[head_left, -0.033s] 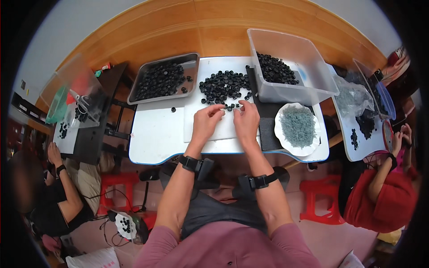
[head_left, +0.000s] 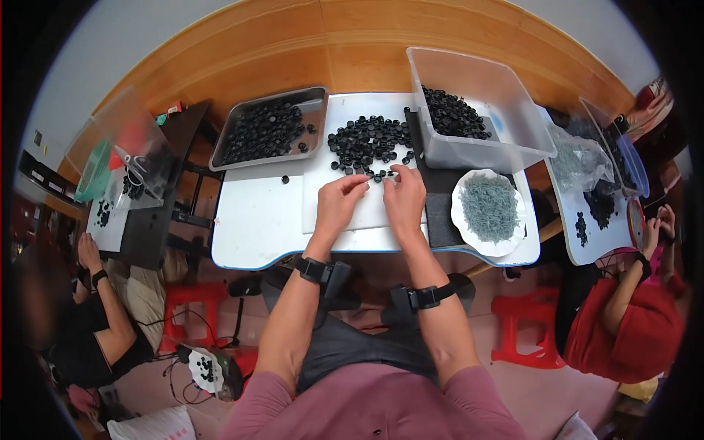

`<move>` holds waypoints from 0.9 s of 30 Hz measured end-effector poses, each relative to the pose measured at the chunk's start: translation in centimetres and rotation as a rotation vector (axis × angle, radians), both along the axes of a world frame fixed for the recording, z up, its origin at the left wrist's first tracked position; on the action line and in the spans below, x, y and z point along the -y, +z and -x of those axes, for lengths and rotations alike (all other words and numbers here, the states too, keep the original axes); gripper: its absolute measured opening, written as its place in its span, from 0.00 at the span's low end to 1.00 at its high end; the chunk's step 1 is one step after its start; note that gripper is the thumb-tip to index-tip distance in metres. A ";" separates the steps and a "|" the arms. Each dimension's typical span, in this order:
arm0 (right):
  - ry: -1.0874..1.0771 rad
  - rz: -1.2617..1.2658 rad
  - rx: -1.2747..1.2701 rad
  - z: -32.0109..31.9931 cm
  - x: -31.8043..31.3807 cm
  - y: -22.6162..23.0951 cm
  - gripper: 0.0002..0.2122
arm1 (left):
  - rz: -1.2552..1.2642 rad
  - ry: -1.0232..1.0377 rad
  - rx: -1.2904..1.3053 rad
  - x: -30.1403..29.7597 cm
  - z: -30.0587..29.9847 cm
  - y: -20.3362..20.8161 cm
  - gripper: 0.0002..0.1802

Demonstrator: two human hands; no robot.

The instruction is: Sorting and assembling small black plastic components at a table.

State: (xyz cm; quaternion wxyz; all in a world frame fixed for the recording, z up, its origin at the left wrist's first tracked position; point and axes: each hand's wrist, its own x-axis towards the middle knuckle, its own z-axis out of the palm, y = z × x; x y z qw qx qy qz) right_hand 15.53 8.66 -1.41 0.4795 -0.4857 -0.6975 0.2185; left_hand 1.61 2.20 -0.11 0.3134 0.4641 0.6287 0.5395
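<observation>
Side by side at the near edge of a heap of small round black cap-like parts (head_left: 367, 141), my two hands meet over a white board (head_left: 367, 214). My left hand (head_left: 339, 203) has thumb and forefinger drawn together in a pinch; anything between the tips is too small to make out. My right hand (head_left: 404, 198) is also closed at the fingertips, close by several black parts (head_left: 379, 176), and what it pinches is unclear. To the right of that hand, a white scalloped plate (head_left: 460, 231) holds a mound of thin grey-green pieces (head_left: 490, 207).
A metal tray (head_left: 317, 110) of black parts stands back left, a clear plastic bin (head_left: 506, 150) of them back right. A dark mat (head_left: 443, 220) lies under the plate's left side. One loose part (head_left: 285, 179) sits left. People work at tables on both sides.
</observation>
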 end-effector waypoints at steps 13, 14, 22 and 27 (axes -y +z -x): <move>-0.040 0.008 0.056 1.1 0.9 0.5 0.11 | -0.122 -0.023 0.195 1.0 0.7 -1.3 0.11; -0.043 0.039 0.109 0.9 0.8 0.4 0.11 | -0.160 -0.030 0.241 1.0 0.5 -1.2 0.10; 0.122 -0.025 0.095 0.3 1.7 0.7 0.11 | -0.158 0.021 0.228 1.3 1.1 -1.2 0.09; 0.304 -0.031 -0.057 -0.4 1.9 0.5 0.12 | -0.164 -0.046 0.320 1.1 0.8 -1.0 0.10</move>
